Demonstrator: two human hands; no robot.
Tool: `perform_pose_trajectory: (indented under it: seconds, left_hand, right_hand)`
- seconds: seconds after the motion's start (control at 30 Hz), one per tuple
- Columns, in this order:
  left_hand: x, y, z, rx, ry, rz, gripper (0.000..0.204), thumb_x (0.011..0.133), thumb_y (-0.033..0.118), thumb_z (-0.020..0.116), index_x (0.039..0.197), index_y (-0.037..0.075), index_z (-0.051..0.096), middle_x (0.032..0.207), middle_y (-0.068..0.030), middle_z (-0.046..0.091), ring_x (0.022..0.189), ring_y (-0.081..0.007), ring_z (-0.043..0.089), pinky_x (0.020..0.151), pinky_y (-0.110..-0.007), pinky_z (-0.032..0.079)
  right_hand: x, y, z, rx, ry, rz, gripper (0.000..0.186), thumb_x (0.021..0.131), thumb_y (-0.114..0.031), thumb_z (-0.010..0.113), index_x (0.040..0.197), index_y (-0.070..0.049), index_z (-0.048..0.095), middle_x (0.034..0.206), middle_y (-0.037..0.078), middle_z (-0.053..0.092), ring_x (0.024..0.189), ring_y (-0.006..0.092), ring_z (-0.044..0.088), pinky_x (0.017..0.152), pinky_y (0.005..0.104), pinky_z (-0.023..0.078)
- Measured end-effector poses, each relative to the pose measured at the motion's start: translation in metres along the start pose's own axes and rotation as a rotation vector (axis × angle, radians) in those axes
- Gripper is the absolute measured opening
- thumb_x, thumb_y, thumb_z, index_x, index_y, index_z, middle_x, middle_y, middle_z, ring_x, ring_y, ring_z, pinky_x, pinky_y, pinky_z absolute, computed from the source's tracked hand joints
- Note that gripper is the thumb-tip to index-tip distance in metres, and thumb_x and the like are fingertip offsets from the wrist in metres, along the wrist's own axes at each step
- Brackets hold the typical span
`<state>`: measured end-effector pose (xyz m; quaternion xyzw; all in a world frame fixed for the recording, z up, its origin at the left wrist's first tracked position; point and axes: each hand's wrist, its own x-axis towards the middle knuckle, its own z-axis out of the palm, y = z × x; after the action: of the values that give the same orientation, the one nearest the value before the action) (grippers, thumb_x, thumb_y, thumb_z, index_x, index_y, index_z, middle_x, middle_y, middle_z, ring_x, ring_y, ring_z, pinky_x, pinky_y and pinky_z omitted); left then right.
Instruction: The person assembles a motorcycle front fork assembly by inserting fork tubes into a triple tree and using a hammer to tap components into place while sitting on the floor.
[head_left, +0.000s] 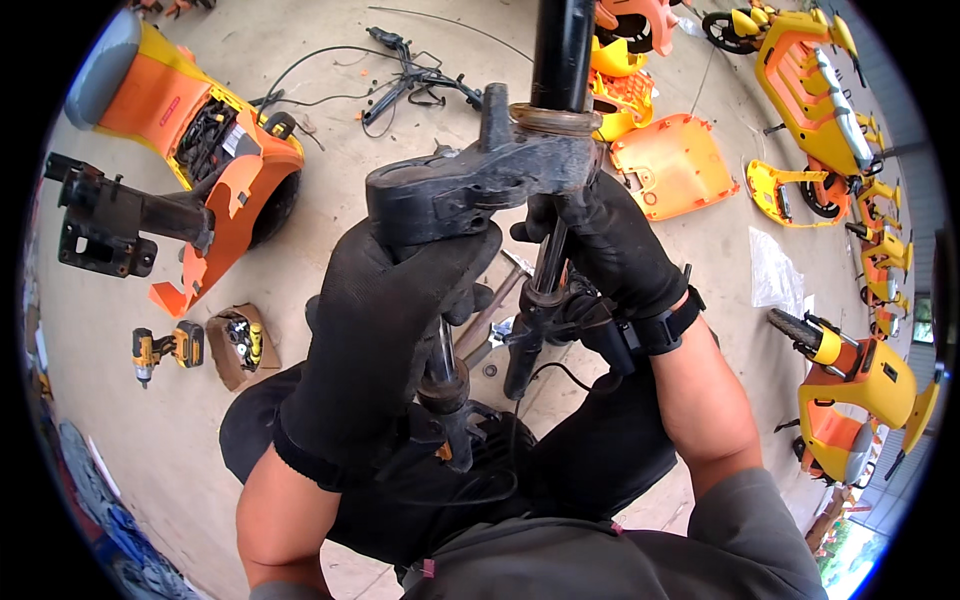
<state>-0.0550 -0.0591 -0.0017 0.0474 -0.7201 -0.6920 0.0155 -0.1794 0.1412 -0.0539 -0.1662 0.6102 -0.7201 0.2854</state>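
Observation:
A black scooter front fork (470, 185) is held up in front of me, its thick steering tube (562, 60) pointing away and a brownish ring (555, 118) around the tube's base. In a black glove, my left hand (385, 310) is closed around the left side, just under the crown, where the shiny left leg (442, 365) comes out below. My right hand (620, 245), gloved too, wraps the right side of the crown beside the right leg (545, 270); some fingers are hidden behind it. A thin black cable (515, 430) hangs between the legs and my knees.
A yellow-black cordless drill (188, 345) and a cardboard box (230, 375) of small parts lie on the left floor. Beyond stands a partly stripped orange scooter (240, 190). A handlebar with cables (420, 75) and an orange panel (675, 165) lie ahead. Several yellow scooters (815, 95) line the right.

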Motion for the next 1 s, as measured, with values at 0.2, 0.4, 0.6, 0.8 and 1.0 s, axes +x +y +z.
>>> perform_pose_trajectory:
  seconds: [0.2, 0.4, 0.6, 0.8, 1.0]
  left_hand:
    - [-0.006, -0.009, -0.012, 0.304, -0.097, 0.292, 0.035, 0.087, 0.005, 0.070, 0.121, -0.004, 0.066, 0.121, -0.0158, 0.059, 0.100, -0.0201, 0.066, 0.088, -0.036, 0.060]
    - [-0.009, -0.010, -0.014, 0.369, -0.050, 0.290, 0.036, 0.084, 0.007, 0.073, 0.118, -0.004, 0.067, 0.113, -0.0186, 0.066, 0.105, -0.0288, 0.067, 0.088, -0.037, 0.059]
    - [-0.010, -0.006, -0.015, 0.359, -0.047, 0.313, 0.034, 0.087, 0.004, 0.068, 0.120, -0.002, 0.067, 0.112, -0.0172, 0.066, 0.097, -0.0256, 0.065, 0.086, -0.034, 0.056]
    - [-0.006, -0.008, -0.004, -0.126, -0.009, 0.083, 0.036, 0.097, 0.002, 0.055, 0.133, 0.002, 0.060, 0.104, -0.0072, 0.061, 0.078, -0.0130, 0.058, 0.075, -0.030, 0.056]
    - [-0.007, -0.007, 0.002, -0.150, 0.018, 0.028, 0.031, 0.105, 0.016, 0.050, 0.127, -0.005, 0.057, 0.089, -0.0031, 0.054, 0.074, -0.0099, 0.054, 0.077, -0.030, 0.057]
  right_hand:
    - [-0.005, 0.003, 0.004, 0.020, 0.003, 0.000, 0.050, 0.096, -0.049, 0.066, 0.108, -0.001, 0.059, 0.093, 0.005, 0.060, 0.087, 0.0142, 0.061, 0.082, 0.0331, 0.055]
    - [-0.003, 0.006, -0.007, 0.024, -0.057, 0.093, 0.051, 0.095, -0.049, 0.066, 0.118, -0.004, 0.058, 0.102, 0.005, 0.061, 0.093, 0.0171, 0.063, 0.096, 0.0452, 0.055]
    - [-0.003, 0.006, -0.004, 0.112, -0.044, 0.115, 0.048, 0.094, -0.045, 0.069, 0.116, -0.004, 0.059, 0.102, 0.005, 0.062, 0.092, 0.0162, 0.063, 0.093, 0.0432, 0.056]
    - [-0.004, 0.002, -0.002, 0.011, -0.003, 0.105, 0.045, 0.096, -0.045, 0.067, 0.111, -0.003, 0.059, 0.096, 0.004, 0.061, 0.087, 0.0150, 0.063, 0.086, 0.0363, 0.057]
    - [-0.004, 0.002, -0.002, -0.028, 0.023, 0.105, 0.042, 0.095, -0.043, 0.068, 0.106, -0.003, 0.060, 0.091, 0.002, 0.059, 0.080, 0.0134, 0.061, 0.083, 0.0347, 0.057]
